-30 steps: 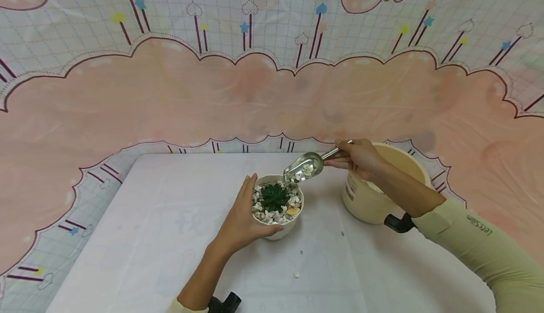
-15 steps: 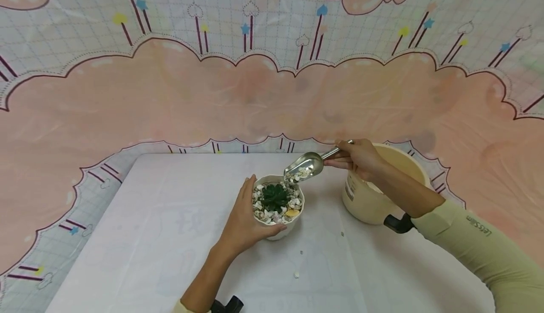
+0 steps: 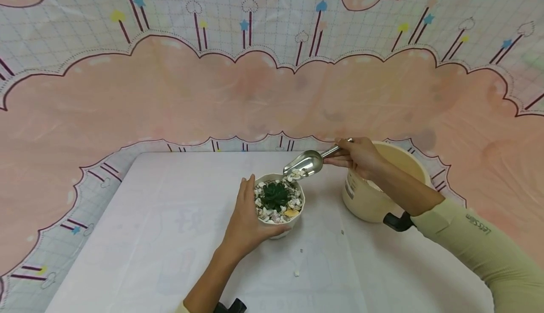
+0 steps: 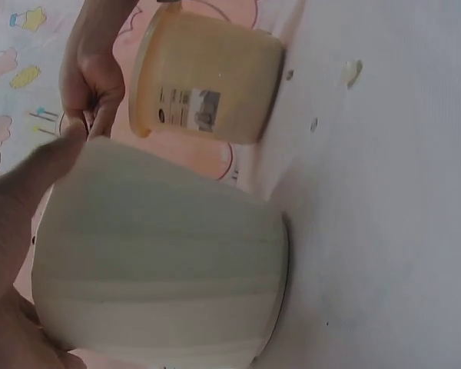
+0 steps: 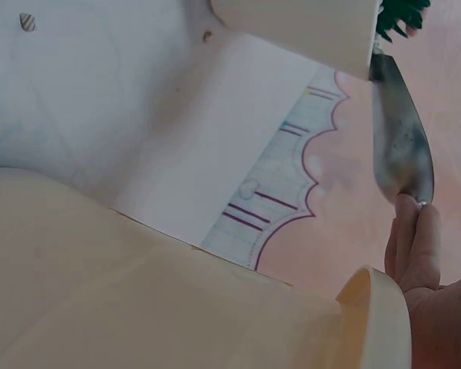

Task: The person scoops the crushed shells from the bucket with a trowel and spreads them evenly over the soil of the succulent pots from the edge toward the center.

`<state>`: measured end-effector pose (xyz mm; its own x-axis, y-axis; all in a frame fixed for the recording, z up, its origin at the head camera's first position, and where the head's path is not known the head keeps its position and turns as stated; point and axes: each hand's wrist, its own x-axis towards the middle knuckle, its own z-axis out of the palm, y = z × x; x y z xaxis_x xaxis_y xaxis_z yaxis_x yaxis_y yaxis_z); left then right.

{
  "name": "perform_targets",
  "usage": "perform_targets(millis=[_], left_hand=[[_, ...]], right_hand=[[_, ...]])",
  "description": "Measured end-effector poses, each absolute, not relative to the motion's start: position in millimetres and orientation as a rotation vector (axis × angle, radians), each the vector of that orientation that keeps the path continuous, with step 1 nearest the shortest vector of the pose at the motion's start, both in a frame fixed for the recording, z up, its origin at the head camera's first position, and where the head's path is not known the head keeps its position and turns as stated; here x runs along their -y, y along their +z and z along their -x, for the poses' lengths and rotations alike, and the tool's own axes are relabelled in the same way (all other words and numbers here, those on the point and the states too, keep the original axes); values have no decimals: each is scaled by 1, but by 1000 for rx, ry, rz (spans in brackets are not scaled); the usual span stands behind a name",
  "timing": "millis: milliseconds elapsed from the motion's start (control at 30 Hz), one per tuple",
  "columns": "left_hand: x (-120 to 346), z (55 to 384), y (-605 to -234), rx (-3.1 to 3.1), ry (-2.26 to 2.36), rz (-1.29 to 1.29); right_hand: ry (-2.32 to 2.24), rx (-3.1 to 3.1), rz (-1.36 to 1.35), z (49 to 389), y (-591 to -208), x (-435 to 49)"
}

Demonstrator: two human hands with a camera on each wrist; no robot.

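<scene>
My left hand (image 3: pixel 248 221) holds a white flower pot (image 4: pixel 169 254) by its left side, fingers at the back and thumb across the front. Inside the pot, a green succulent (image 3: pixel 275 196) stands among white pebbles (image 3: pixel 276 216) and a yellowish piece. My right hand (image 3: pixel 359 157) grips the handle of a metal scoop (image 3: pixel 307 163). The scoop's lip is tilted down at the pot's back right rim, with white pebbles at its mouth. In the right wrist view, the scoop (image 5: pixel 403 138) shows from its underside and its tip meets the pot's rim.
A cream bucket (image 3: pixel 365 202) stands right of the pot, partly behind my right forearm. Several small stones, one a whitish pebble (image 3: pixel 296 274), lie loose on the white tabletop (image 3: pixel 170 237). A patterned pink cloth (image 3: pixel 212 96) hangs behind.
Pebbles have slid down the scoop to its lip, leaving its upper part bare. The left hand and pot have shifted very slightly right; the right hand has barely moved.
</scene>
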<state>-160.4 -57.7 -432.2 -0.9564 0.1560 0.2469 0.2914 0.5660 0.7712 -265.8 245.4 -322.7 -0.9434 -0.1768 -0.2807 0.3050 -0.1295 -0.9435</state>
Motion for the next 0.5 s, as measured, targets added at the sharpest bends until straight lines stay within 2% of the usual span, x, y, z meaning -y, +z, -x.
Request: perform_targets(millis=[500], left_hand=[[71, 169, -430, 2650, -1534, 537]], right_hand=[[-2149, -1834, -157, 262, -323, -246]])
